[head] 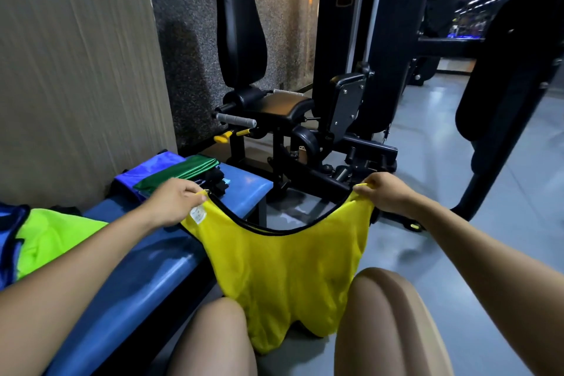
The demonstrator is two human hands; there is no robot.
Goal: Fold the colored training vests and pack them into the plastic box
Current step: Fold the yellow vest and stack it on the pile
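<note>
A yellow vest (287, 272) is held up by its shoulder straps over the knees, one strap pinched by the left hand (174, 203), the other by the right hand (386, 194), so that it hangs spread and unfolded. On the blue surface (171, 256), folded blue and green vests (171, 172) are stacked at the far end, which suggests some folding is done. A lime vest (52, 238) and another blue vest (9, 229) are seen lying loose at the near left, apparently still to be folded. No plastic box is visible, so packing appears to remain.
</note>
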